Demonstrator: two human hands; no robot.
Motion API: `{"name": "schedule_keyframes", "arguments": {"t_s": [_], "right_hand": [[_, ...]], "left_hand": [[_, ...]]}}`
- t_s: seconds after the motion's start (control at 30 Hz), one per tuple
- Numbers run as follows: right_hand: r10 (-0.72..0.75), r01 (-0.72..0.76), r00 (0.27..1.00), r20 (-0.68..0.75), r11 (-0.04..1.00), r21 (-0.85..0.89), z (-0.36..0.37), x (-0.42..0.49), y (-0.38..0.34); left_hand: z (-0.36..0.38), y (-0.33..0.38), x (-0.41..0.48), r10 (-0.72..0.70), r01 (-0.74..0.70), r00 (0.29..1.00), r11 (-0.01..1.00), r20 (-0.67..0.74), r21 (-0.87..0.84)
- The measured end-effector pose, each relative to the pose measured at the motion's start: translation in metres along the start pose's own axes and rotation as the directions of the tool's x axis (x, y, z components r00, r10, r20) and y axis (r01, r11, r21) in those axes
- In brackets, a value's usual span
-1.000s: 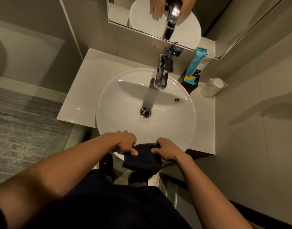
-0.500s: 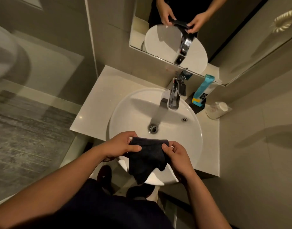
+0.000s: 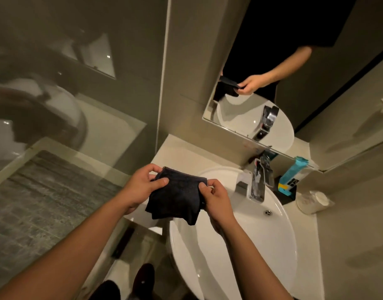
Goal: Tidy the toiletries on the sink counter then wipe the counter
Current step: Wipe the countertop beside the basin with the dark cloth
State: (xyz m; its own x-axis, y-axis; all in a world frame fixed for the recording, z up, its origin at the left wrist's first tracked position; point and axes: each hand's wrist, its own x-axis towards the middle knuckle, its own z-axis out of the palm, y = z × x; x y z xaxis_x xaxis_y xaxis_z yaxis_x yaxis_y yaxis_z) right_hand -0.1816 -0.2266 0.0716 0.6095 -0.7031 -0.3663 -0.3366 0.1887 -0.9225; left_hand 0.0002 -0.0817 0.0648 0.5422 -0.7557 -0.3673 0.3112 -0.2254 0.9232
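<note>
cloth: dark folded cloth (image 3: 177,194), held up in the air over the left rim of the basin and the counter edge; lower corners hang free.
left hand: left hand (image 3: 140,188) closed on the cloth's left top edge, thumb across the front, fingers curled behind.
right hand: right hand (image 3: 214,199) closed on the cloth's right top corner, pinch between thumb and fingers.
basin: white round basin (image 3: 279,239) sitting on the pale counter (image 3: 177,152); chrome tap (image 3: 258,184) at its back, drain not visible behind the hands.
toiletries: blue tube (image 3: 291,175) upright in a dark holder in the back right corner; white-capped bottle (image 3: 313,201) lying on its side just beside it, against the wall.
mirror: mirror (image 3: 272,50) above the counter, reflecting one hand with the cloth, the tap, the basin.
</note>
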Motion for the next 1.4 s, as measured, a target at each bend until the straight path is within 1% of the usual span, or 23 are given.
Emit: {"name": "schedule_keyframes", "arguments": {"t_s": [0.1,0.2,0.27,0.33,0.37,0.43,0.5,0.53,0.6,0.67,0.7,0.73,0.83,0.93,1.0,1.07,1.1,1.17,1.3,1.4], "right_hand": [[-0.014,0.013,0.999,-0.039,0.999,-0.032,0.019,0.037,-0.024],[-0.034,0.035,0.993,-0.111,0.999,0.007,0.033,0.088,-0.051],[-0.035,0.039,0.989,-0.144,0.999,0.024,0.038,0.13,-0.063],[-0.025,0.022,0.988,-0.155,1.0,-0.02,0.04,0.173,-0.065],[-0.003,-0.01,0.985,-0.17,0.997,-0.079,0.038,0.191,-0.061],[0.018,-0.082,0.975,-0.222,0.957,-0.279,0.032,0.213,-0.044],[-0.03,-0.097,0.963,-0.267,0.889,-0.447,0.025,0.213,-0.023],[-0.072,-0.077,0.959,-0.275,0.866,-0.494,0.022,0.207,-0.012],[-0.17,-0.032,0.944,-0.282,0.805,-0.593,0.018,0.183,0.009],[-0.279,-0.013,0.914,-0.296,0.708,-0.706,0.013,0.16,0.03],[-0.31,-0.018,0.904,-0.295,0.662,-0.749,0.012,0.151,0.04],[-0.321,-0.026,0.903,-0.285,0.621,-0.783,0.01,0.144,0.049],[-0.252,-0.068,0.936,-0.245,0.554,-0.83,0.005,0.136,0.064],[-0.232,-0.081,0.947,-0.22,0.491,-0.867,0.001,0.138,0.07],[-0.214,-0.112,0.947,-0.239,0.478,-0.871,0.003,0.139,0.07],[-0.184,-0.174,0.94,-0.287,0.464,-0.869,0.008,0.14,0.072],[-0.168,-0.208,0.934,-0.315,0.46,-0.863,0.01,0.141,0.072],[-0.14,-0.247,0.928,-0.345,0.463,-0.851,0.012,0.143,0.071],[-0.124,-0.245,0.934,-0.334,0.458,-0.854,0.012,0.144,0.072],[-0.123,-0.245,0.936,-0.331,0.449,-0.859,0.011,0.144,0.072]], "left_hand": [[-0.014,0.029,0.033,0.025,-0.024,0.997,1.0,-0.068,0.012],[-0.02,0.061,0.081,0.076,-0.067,0.987,0.996,-0.141,0.066],[-0.023,0.075,0.119,0.097,-0.086,0.979,0.994,-0.18,0.067],[-0.028,0.077,0.161,0.068,-0.042,0.971,0.992,-0.231,0.117],[-0.031,0.074,0.178,0.042,0.014,0.963,0.979,-0.266,0.205],[-0.035,0.059,0.199,0.022,0.114,0.941,0.92,-0.339,0.376],[-0.031,0.035,0.203,0.071,0.119,0.931,0.868,-0.357,0.481],[-0.028,0.021,0.201,0.125,0.089,0.93,0.836,-0.346,0.542],[-0.023,-0.007,0.194,0.228,0.001,0.933,0.775,-0.28,0.633],[-0.018,-0.031,0.192,0.274,-0.077,0.945,0.723,-0.182,0.687],[-0.016,-0.039,0.195,0.278,-0.11,0.953,0.684,-0.118,0.721],[-0.014,-0.045,0.199,0.275,-0.142,0.96,0.636,-0.051,0.758],[-0.005,-0.05,0.218,0.216,-0.223,0.967,0.479,0.132,0.849],[0.006,-0.052,0.236,0.121,-0.266,0.963,0.348,0.239,0.899],[0.011,-0.056,0.244,0.068,-0.256,0.967,0.272,0.247,0.927],[0.018,-0.063,0.25,0.039,-0.211,0.977,0.214,0.208,0.954],[0.022,-0.068,0.252,0.041,-0.185,0.983,0.183,0.181,0.966],[0.029,-0.08,0.255,0.092,-0.145,0.987,0.129,0.134,0.981],[0.033,-0.093,0.258,0.228,-0.121,0.969,0.09,0.098,0.989],[0.03,-0.092,0.26,0.218,-0.149,0.968,0.099,0.124,0.984]]}}
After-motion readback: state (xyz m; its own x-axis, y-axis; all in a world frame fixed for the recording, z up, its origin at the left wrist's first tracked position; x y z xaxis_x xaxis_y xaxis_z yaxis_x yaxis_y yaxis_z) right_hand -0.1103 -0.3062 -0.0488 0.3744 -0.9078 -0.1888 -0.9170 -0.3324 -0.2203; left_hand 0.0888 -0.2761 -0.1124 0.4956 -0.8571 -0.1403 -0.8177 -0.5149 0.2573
